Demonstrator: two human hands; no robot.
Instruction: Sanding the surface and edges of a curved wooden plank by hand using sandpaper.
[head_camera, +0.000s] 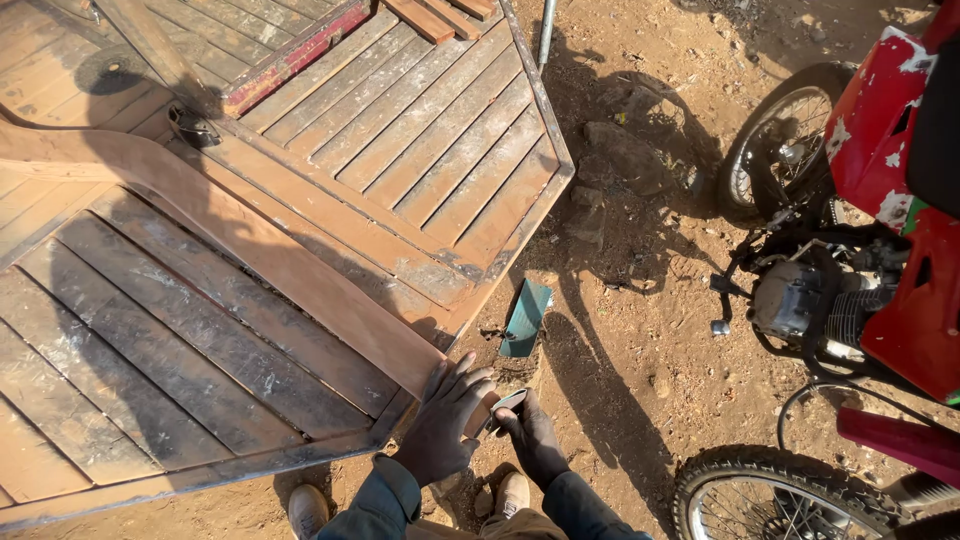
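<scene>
Your left hand (447, 420) lies flat on the near end of the curved board (250, 235) on the slatted frame (420, 130), your right hand (533, 437) pinches a small pad (507, 402) there, and most of the board looks unrubbed.

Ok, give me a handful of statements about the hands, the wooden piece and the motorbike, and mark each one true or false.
1. The left hand rests on the end of the curved wooden plank. True.
2. The right hand is empty. False: it holds a small flat tool.
3. A red motorbike stands on the right. True.
4. The slatted wooden panel lies on grass. False: the ground is bare dirt.
</scene>
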